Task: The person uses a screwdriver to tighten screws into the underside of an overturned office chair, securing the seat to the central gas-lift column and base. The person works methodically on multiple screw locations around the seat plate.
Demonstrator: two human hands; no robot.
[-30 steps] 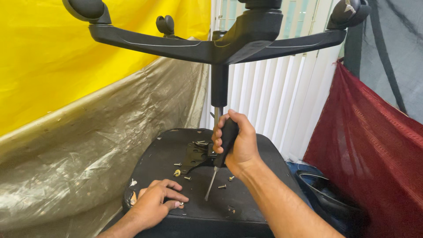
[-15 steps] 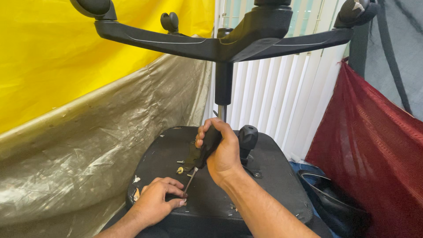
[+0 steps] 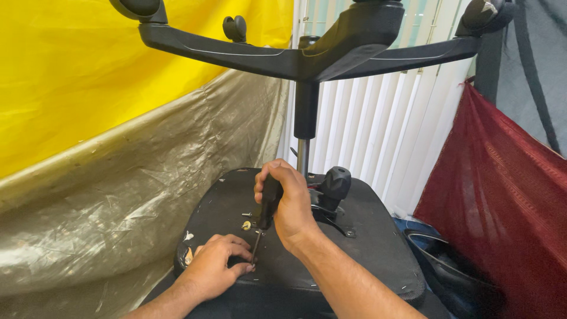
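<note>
My right hand (image 3: 290, 204) clenches one black-handled screwdriver (image 3: 267, 207); my left hand (image 3: 214, 269) steadies its tip near the front edge of the upturned black chair seat (image 3: 378, 248), two loose screws (image 3: 247, 220) just beside.

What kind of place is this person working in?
Probably a makeshift home or small repair corner, not a proper workshop: an upturned office chair, yellow and clear plastic sheeting hung behind it, and white vertical blinds.

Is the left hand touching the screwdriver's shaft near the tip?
Touching. The head view shows the left hand flat on the seat underside, fingertips against the screwdriver shaft; the right hand grips its handle.
</note>
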